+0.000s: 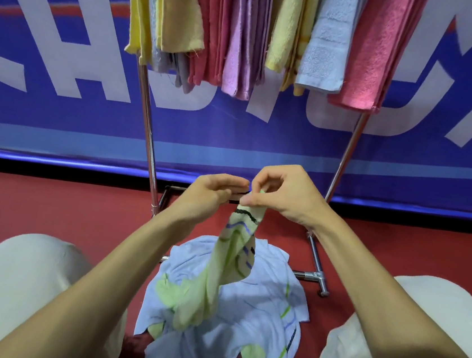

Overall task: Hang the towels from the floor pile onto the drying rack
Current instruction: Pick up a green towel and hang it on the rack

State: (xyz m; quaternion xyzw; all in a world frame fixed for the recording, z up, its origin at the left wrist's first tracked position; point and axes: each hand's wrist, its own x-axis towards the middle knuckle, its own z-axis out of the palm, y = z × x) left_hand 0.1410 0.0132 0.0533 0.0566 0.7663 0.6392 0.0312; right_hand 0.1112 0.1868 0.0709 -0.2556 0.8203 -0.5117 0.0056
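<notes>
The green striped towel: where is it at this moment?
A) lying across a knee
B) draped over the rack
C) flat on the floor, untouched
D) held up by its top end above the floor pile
D: the right hand pinches the top end of the green striped towel, the left hand close beside it, and its lower end trails onto the pale blue towel below.

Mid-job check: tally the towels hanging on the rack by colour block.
Yellow: 2
Red-pink: 2
Purple: 1
Light blue: 1
Grey: 1
Total: 7 blocks; folds hide exact towel counts.
</notes>
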